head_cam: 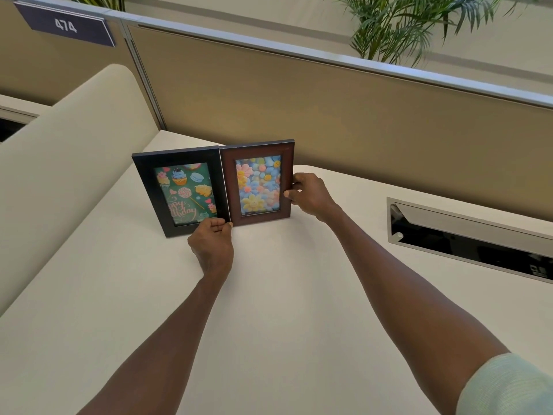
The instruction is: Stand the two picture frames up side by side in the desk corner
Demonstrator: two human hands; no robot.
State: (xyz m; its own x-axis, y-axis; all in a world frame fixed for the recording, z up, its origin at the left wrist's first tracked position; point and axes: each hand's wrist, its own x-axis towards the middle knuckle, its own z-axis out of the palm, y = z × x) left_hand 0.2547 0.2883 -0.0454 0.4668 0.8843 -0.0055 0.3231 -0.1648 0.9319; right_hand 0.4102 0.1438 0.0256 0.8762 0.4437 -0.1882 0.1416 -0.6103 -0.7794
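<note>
Frames stand upright side by side on the cream desk top (269, 295), near its back corner where the tan fabric partition panels (329, 109) meet. Black rectangular picture frame (143, 187), showing a green birthday card with cupcakes and a lollipop, is on the left. Dark brown wooden picture frame (229, 187), showing a print of blue, yellow and pink smiling flowers, is on the right. Their inner long edges touch or nearly touch; both lean slightly back and face the camera.

Left hand (212, 245) pinches the lower right corner of the black frame, thumb and fingers closed narrowly on the bottom edge just beside the seam between the frames. Right hand (311, 194) grips the right side rail of the brown frame about halfway up, thumb on the front face, fingers wrapped behind.

Both forearms are bare; a pale green sleeve (505, 387) covers the right upper arm. A silver-rimmed cable slot (466, 238) lies recessed in the desk to the right, well apart from the frames. A dark sign reading 474 (67, 25) is mounted on the left partition. Palm fronds (404, 28) show above the partition.
</note>
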